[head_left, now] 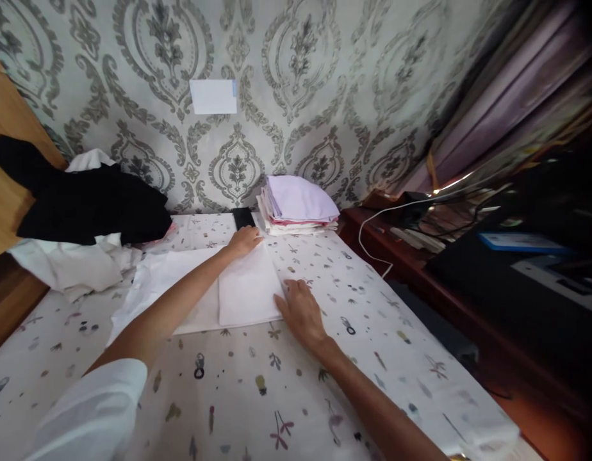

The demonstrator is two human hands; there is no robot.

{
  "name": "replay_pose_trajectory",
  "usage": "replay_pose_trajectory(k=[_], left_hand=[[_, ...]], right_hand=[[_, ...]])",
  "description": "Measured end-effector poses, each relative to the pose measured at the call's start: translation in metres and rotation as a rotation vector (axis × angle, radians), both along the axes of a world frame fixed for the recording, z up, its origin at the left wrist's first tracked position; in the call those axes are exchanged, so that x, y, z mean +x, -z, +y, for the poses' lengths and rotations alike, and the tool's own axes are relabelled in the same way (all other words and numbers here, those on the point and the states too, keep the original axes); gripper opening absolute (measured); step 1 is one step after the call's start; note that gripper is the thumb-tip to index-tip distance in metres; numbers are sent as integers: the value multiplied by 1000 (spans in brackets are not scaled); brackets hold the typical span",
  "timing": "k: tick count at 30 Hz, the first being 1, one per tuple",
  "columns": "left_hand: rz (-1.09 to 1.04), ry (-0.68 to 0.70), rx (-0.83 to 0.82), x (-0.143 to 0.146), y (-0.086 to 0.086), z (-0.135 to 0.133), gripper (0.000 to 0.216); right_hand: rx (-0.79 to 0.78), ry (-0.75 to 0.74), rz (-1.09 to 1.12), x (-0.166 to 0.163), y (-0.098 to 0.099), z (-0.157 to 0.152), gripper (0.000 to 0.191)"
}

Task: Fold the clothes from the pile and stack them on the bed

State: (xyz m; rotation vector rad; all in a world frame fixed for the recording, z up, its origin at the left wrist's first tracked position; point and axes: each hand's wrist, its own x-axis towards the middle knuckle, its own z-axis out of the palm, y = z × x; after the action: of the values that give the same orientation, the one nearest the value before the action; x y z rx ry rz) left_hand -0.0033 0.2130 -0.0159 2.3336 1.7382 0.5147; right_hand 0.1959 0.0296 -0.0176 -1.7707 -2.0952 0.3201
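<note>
The white cloth [238,291] lies flat, half folded. Left hand [244,241] and right hand [300,310] press it, fingers spread.

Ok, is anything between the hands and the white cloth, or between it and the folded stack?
No. The left hand and right hand rest on the white cloth. The patterned sheet between it and the folded stack looks bare; a dark flat object lies just beyond the left hand, beside the stack.

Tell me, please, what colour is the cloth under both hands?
The cloth is plain white, shown best in the head view.
</note>
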Motion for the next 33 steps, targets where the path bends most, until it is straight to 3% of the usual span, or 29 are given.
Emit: replay_pose_trajectory(k=[5,11,15,20,23,27,33], left_hand=[[-34,-78,-71,23,15,27,15],[-106,-155,-69,12,18,36,22],[-164,-67,-135,1,9,37,25],[-208,27,-274,-5,8,41,13],[-226,72,-332,-7,9,40,13],[-272,128,-280,-3,2,33,14],[-337,193,-150,40,-8,33,8]], right_hand=[[-66,41,-81,-7,-2,-7,17],[-77,25,-65,-2,-2,-7,14],[-112,11,5,5,-6,-3,23],[-248,-19,116,9,-17,5,47],[-305,-37,114,8,-21,7,40],[-284,-28,144,11,-21,4,30],[-191,-3,245,56,-17,5,27]])
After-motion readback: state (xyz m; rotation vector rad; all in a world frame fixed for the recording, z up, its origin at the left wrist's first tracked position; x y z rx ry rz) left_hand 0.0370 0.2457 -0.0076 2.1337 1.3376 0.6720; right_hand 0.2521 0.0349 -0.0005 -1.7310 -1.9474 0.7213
